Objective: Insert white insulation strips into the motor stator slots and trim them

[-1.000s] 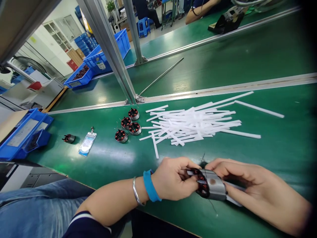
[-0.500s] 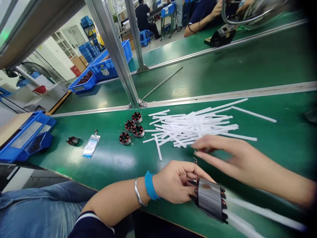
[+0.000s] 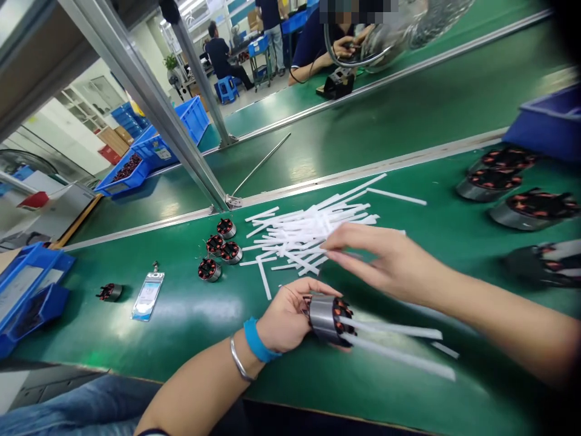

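My left hand (image 3: 288, 315) is closed around a motor stator (image 3: 323, 320), a grey metal ring with black end pieces and copper windings, tilted on its side. Two long white strips (image 3: 403, 357) stick out of its right end. Thin wires trail by my left fingers. My right hand (image 3: 376, 257) reaches over the near right side of a loose pile of white strips (image 3: 308, 227). Its thumb and forefinger come together on a strip at the pile's edge; the fingertips partly hide it.
Several more stators (image 3: 226, 229) stand left of the pile, and one lies near a badge (image 3: 148, 297). Larger-looking stators (image 3: 535, 211) and a blue bin (image 3: 544, 124) are at right. A metal post (image 3: 149, 103) rises behind; a co-worker's arm (image 3: 313, 66) shows across the bench.
My right hand has moved in onto the pile, its fingertips closer together. The left hand still holds the stator, now turned more level. The view has swung right, bringing the right-hand stators and bin in.
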Demonstrator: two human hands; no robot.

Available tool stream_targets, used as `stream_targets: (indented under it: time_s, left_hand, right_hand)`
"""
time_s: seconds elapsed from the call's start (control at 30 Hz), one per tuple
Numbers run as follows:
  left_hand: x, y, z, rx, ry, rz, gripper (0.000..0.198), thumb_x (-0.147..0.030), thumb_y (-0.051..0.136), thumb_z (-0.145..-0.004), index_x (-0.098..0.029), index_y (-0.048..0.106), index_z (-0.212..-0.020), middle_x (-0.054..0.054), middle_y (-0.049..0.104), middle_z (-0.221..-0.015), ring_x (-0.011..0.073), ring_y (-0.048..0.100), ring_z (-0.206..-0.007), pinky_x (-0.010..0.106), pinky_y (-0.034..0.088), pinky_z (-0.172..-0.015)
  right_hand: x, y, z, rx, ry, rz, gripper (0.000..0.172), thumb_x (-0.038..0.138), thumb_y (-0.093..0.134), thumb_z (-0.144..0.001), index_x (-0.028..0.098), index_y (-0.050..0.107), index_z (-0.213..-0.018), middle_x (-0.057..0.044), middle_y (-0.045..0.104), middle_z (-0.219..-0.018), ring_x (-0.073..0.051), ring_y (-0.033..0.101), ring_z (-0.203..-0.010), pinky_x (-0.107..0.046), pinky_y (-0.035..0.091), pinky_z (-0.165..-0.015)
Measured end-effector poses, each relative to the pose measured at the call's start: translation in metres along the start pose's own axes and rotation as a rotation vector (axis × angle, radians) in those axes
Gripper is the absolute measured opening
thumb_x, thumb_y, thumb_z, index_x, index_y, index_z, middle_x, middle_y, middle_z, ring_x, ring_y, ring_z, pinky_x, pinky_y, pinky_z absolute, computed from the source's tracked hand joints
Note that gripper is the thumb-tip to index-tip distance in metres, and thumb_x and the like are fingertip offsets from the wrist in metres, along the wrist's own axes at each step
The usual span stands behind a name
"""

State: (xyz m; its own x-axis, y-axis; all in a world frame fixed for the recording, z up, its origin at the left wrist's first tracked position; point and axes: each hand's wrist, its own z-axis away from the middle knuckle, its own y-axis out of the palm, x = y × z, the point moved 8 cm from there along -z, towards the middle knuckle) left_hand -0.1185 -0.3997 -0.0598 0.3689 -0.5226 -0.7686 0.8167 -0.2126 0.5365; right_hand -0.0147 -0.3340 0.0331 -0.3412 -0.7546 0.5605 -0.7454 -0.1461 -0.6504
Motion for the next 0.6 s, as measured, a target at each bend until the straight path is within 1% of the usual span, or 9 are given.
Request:
stream_targets:
  time_s: [0.07,0.1,0.17,0.27,0.37,0.43,0.5,0.57,0.6]
  left_hand:
    - [0.001,-0.003,-0.003,-0.024,0.005,0.001,0.042,-0.026,0.087,-0.055,-0.011,0.063,-0.086,0.003,0.069,-0.069,0.0162,0.067,-0.054,0.024,0.056,-0.045]
    - [0.002,-0.005,-0.005,-0.038,0.006,-0.008,0.040,-0.028,0.086,-0.056,-0.011,0.064,-0.085,0.004,0.070,-0.069,0.0159,0.067,-0.052,0.023,0.055,-0.043]
    - [0.004,-0.007,-0.008,-0.059,0.003,-0.022,0.039,-0.030,0.085,-0.058,-0.010,0.065,-0.085,0.007,0.072,-0.073,0.0158,0.066,-0.049,0.022,0.054,-0.041]
    - [0.004,-0.009,-0.010,-0.081,-0.007,-0.031,0.039,-0.029,0.084,-0.058,-0.011,0.067,-0.089,0.007,0.073,-0.076,0.0167,0.068,-0.051,0.023,0.056,-0.043]
    - [0.002,-0.008,-0.008,-0.079,-0.029,-0.020,0.043,-0.022,0.080,-0.059,-0.012,0.069,-0.099,0.006,0.073,-0.076,0.0184,0.070,-0.059,0.023,0.057,-0.051]
    - [0.002,-0.006,-0.006,-0.062,-0.041,-0.001,0.051,-0.017,0.079,-0.055,-0.013,0.068,-0.105,0.007,0.074,-0.081,0.0205,0.072,-0.066,0.024,0.058,-0.057]
    - [0.002,-0.005,-0.005,-0.059,-0.032,-0.015,0.057,-0.015,0.078,-0.053,-0.013,0.067,-0.109,0.008,0.073,-0.085,0.0216,0.072,-0.072,0.025,0.058,-0.061]
    - [0.004,-0.007,-0.005,-0.088,-0.027,-0.077,0.059,-0.017,0.078,-0.056,-0.011,0.065,-0.113,0.010,0.072,-0.090,0.0207,0.071,-0.074,0.025,0.057,-0.063]
    - [0.006,-0.009,-0.005,-0.111,-0.027,-0.118,0.059,-0.020,0.078,-0.058,-0.010,0.064,-0.115,0.011,0.071,-0.092,0.0198,0.071,-0.073,0.025,0.056,-0.062]
  right_hand:
    - [-0.005,-0.018,0.022,0.056,0.103,-0.165,0.018,0.033,0.051,-0.093,0.024,0.066,-0.093,-0.005,0.065,-0.084,-0.015,0.061,-0.076,-0.027,0.050,-0.065]
    - [-0.008,-0.021,0.032,0.107,0.166,-0.245,0.016,0.035,0.054,-0.091,0.026,0.068,-0.092,-0.004,0.065,-0.082,-0.014,0.060,-0.072,-0.026,0.049,-0.061]
    - [-0.013,-0.018,0.047,0.201,0.286,-0.357,0.016,0.040,0.058,-0.088,0.028,0.069,-0.086,-0.003,0.064,-0.075,-0.013,0.058,-0.063,-0.025,0.045,-0.054]
    - [-0.015,-0.003,0.056,0.250,0.418,-0.427,0.029,0.048,0.059,-0.085,0.024,0.064,-0.070,-0.003,0.060,-0.065,-0.013,0.052,-0.056,-0.027,0.040,-0.050]
    - [-0.011,0.013,0.053,0.239,0.459,-0.495,0.037,0.055,0.056,-0.083,0.022,0.063,-0.067,-0.005,0.062,-0.073,-0.015,0.054,-0.062,-0.028,0.040,-0.056]
    - [-0.013,0.020,0.053,0.201,0.515,-0.530,0.043,0.060,0.056,-0.079,0.021,0.063,-0.065,-0.006,0.061,-0.073,-0.015,0.053,-0.061,-0.028,0.039,-0.056]
    - [-0.022,0.026,0.059,0.146,0.653,-0.546,0.049,0.068,0.059,-0.071,0.020,0.061,-0.061,-0.004,0.057,-0.063,-0.015,0.048,-0.055,-0.027,0.037,-0.052]
    - [-0.032,0.031,0.067,0.077,0.800,-0.564,0.054,0.074,0.065,-0.058,0.020,0.058,-0.056,-0.002,0.053,-0.054,-0.014,0.044,-0.051,-0.027,0.034,-0.049]
    - [-0.035,0.033,0.071,0.052,0.849,-0.581,0.055,0.075,0.067,-0.053,0.020,0.058,-0.055,-0.002,0.052,-0.052,-0.014,0.044,-0.050,-0.026,0.034,-0.048]
